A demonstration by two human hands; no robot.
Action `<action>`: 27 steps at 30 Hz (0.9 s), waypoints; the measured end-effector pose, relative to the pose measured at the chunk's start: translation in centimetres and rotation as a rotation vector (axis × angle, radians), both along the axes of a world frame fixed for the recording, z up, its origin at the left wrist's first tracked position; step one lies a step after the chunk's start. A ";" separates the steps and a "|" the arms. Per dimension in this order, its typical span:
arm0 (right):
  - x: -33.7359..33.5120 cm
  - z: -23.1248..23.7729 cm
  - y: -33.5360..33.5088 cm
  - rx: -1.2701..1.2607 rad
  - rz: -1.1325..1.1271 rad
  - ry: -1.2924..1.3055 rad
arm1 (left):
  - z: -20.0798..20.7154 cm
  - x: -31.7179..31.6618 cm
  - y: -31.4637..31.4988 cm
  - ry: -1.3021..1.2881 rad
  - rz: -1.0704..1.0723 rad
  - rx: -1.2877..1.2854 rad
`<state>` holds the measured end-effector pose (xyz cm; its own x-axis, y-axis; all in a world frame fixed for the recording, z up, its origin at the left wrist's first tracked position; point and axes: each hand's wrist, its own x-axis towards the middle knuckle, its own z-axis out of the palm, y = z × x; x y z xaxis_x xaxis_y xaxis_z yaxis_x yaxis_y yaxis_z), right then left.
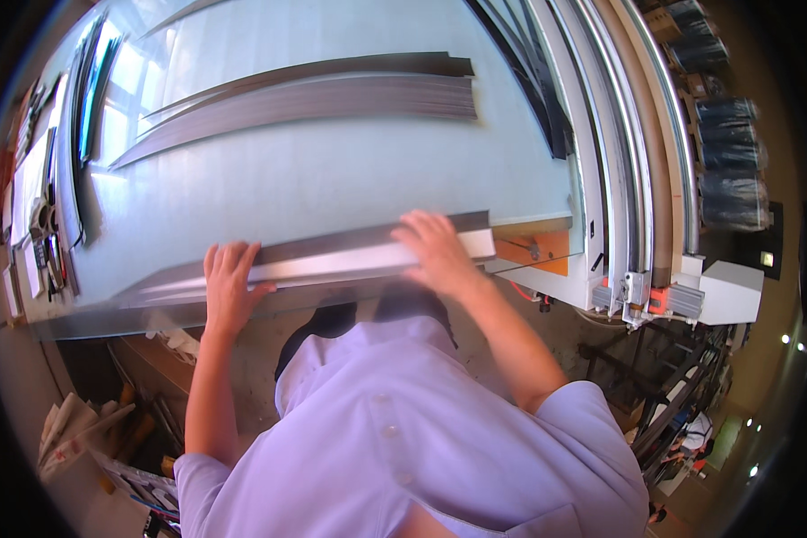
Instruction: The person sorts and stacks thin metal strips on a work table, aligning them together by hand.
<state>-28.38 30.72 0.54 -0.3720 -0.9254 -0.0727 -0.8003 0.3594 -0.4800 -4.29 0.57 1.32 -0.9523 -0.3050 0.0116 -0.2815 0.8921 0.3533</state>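
"Filling most of the upper view is a pale, glossy worktop [314,184]. What flanks it?"

"A machine with long metal rails [638,170], along its right side. Grey-brown strips [332,103] lie in a bundle across the worktop, well apart from the person."

"And the long dark-and-white piece [341,260]?"

"Along the near edge of the worktop, its right end slightly raised in the view."

"How does each grip stand?"

"The left grip [229,282] is on the piece, thumb apart from the fingers; I cannot tell whether it clamps. The right grip [432,249], blurred, has its fingers over the piece near its right end. Clamped or loose, I cannot tell."

"Anything smaller?"

"Small hand tools [52,255], at the far left."
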 end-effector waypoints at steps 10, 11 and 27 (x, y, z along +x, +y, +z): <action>2.9 -2.2 1.3 -0.041 -0.105 0.036 | -2.4 2.5 2.2 0.013 0.025 -0.018; 2.9 -2.0 1.7 -0.092 -0.164 0.019 | -2.2 2.4 2.3 0.021 0.026 -0.019; -1.9 0.3 6.5 0.199 -0.112 0.135 | -0.2 0.7 1.9 -0.059 -0.004 0.104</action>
